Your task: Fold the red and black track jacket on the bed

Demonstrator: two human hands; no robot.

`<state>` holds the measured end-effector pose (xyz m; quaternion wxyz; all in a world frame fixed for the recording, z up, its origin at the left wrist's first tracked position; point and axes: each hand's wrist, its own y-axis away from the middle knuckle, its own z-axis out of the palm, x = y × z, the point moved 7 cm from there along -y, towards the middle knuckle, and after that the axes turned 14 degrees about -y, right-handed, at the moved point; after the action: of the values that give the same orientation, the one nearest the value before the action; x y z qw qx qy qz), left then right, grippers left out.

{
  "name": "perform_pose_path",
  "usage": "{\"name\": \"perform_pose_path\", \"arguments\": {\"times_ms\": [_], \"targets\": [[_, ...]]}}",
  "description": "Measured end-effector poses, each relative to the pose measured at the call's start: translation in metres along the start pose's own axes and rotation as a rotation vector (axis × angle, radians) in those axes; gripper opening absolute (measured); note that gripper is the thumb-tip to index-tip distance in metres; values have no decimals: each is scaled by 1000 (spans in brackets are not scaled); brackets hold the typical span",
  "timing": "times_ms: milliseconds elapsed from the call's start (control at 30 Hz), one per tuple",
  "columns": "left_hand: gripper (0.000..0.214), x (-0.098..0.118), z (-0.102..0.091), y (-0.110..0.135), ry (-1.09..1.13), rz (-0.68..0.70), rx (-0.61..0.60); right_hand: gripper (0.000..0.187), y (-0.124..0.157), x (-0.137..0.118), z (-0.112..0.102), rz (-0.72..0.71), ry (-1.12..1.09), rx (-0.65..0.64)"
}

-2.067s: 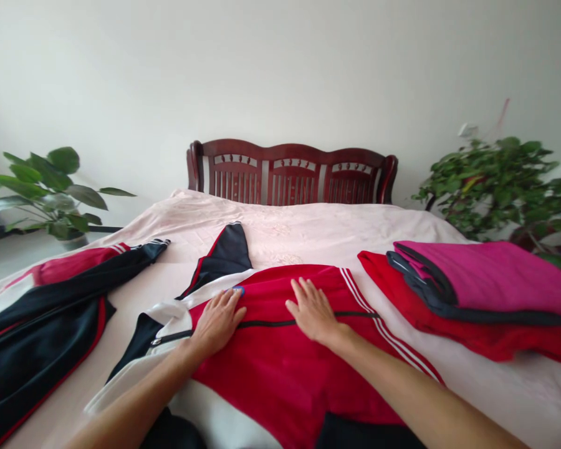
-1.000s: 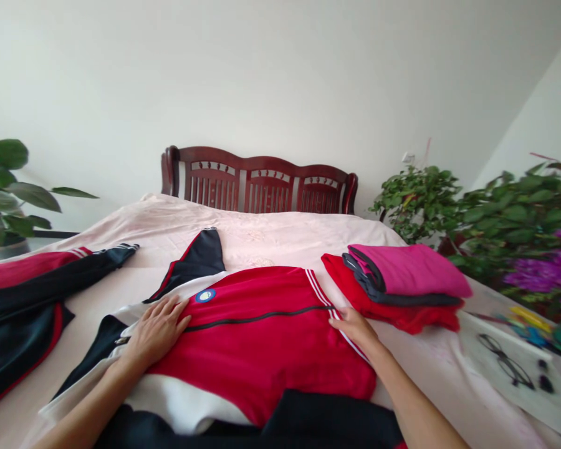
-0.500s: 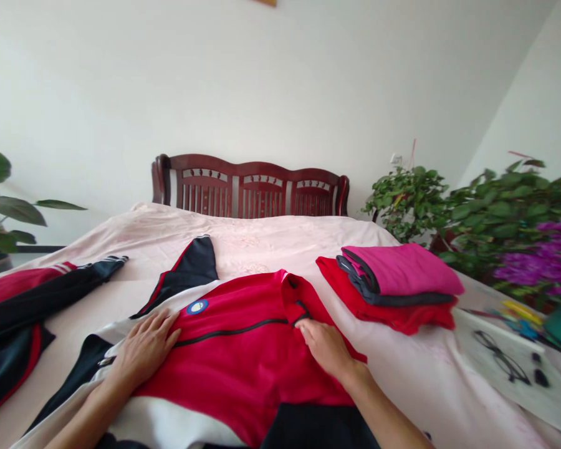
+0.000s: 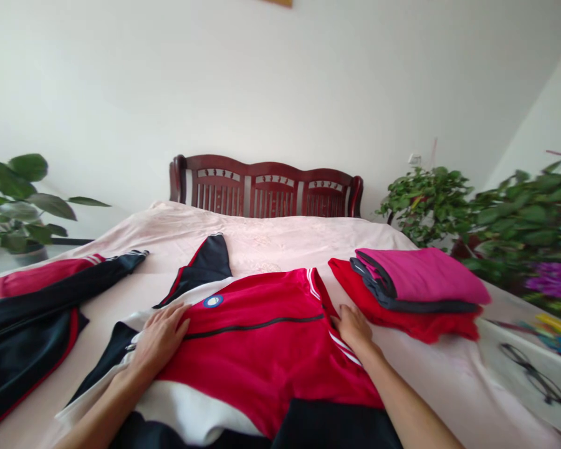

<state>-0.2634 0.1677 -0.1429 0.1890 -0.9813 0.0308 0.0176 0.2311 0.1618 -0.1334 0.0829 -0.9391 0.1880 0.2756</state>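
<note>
Red jacket [image 4: 257, 368] with white stripes, magenta-looking folded cloth [image 4: 416, 277]

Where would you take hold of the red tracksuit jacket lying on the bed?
Probably by the white-striped right edge of the red jacket, coming from the right: that edge lies flat along the bedspread, and the right hand rests at it, while the left hand presses the opposite side.

No legible text, brand or number in view. Single candidate mark: a small round badge [image 4: 212, 301], blue ring around a white centre, sewn on the upper front of the red track jacket [image 4: 262, 362]. Any lettering on the badge is too small to read.
</note>
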Motion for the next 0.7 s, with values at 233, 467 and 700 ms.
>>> {"name": "perform_pose_path", "arguments": {"times_ms": [233, 467, 700], "targets": [[41, -98, -40, 38, 124, -574, 17, 34, -28, -2, 6, -32, 0, -194], [44, -137, -19, 57, 46, -580, -309, 31, -48, 9, 8, -148, -224, -111], [41, -116, -26, 42, 81, -439, -256, 32, -70, 43, 21, -103, -290, -107]]}}
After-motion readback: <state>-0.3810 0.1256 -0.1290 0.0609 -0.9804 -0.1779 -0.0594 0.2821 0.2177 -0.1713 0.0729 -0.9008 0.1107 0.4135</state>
